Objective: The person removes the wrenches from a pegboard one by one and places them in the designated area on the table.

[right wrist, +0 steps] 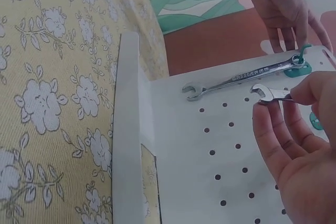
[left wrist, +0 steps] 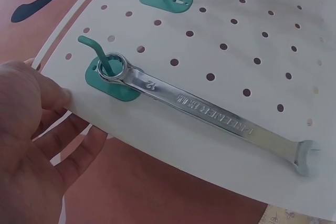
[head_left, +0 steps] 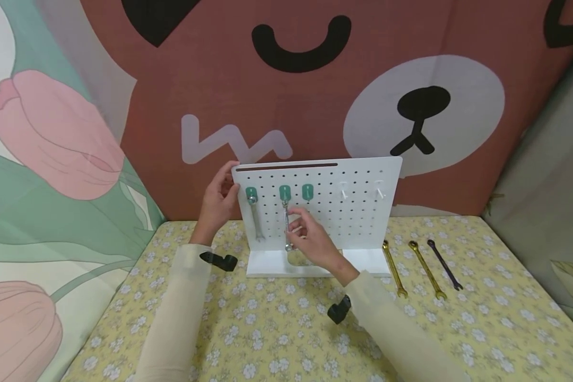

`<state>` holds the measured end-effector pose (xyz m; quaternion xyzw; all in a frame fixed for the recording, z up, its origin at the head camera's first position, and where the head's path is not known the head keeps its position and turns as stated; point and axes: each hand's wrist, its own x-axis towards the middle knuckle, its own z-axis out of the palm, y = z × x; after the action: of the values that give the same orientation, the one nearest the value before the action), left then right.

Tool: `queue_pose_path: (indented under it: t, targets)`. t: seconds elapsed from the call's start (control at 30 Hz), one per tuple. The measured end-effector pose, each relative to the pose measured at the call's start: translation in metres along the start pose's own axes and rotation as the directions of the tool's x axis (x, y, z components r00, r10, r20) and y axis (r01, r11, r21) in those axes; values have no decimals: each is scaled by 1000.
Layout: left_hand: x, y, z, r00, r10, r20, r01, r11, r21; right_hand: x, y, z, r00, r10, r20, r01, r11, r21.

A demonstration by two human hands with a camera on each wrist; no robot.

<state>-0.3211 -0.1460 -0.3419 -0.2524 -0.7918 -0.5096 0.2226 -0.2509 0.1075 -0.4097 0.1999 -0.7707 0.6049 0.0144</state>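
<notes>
A white pegboard (head_left: 324, 217) stands upright on its base. My left hand (head_left: 219, 199) grips its upper left edge, thumb on the front and fingers behind. Near that thumb, a silver combination wrench (left wrist: 199, 106) marked 12 hangs by its ring from a green hook (left wrist: 97, 53). With my right hand (head_left: 312, 241) I pinch a second silver wrench (head_left: 287, 220) in front of the board, ring end up at the middle green hook (head_left: 285, 192). Its open jaw end points down past my fingertips in the right wrist view.
A third green hook (head_left: 307, 191) and two clear hooks (head_left: 344, 192) sit farther right on the board. To the right on the floral tablecloth (head_left: 277, 329) lie two gold wrenches (head_left: 427, 270) and one dark purple wrench (head_left: 445, 265). A bear-patterned cloth (head_left: 315, 116) hangs behind.
</notes>
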Motion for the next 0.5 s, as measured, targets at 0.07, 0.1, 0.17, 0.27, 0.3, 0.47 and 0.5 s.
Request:
queue_pose_path:
  t: [0.07,0.1,0.17,0.27,0.3,0.47,0.5]
  targets:
    - [0,-1,-1,1000,10,-2,-10,1000,-8,-1,-3,0,1000,-2,9,2,1000,11]
    - [0,-1,-1,1000,12,-2,-12,1000,-8,-1,-4,-1,1000,0,15,0,1000,17]
    - [0,-2,-1,1000,10,-2,-10,1000,-3,-1,-7,-1,1000,6,27,-7,1000,29]
    - [-1,-2,-1,1000,-1,2,1,1000,6,-1,-10,-1,999,21,37,-22,999,42]
    - [-1,-2,-1,1000,-3,5,2,1000,8,-2,-12,-1,999,23,39,-25,999,46]
    - [-1,-1,0,1000,-5,22,4,1000,11,-3,-15,-2,998,34,48,-38,996,80]
    - [-2,-1,0,1000,-8,26,8,1000,9,-3,-16,-2,998,37,55,-42,995,91]
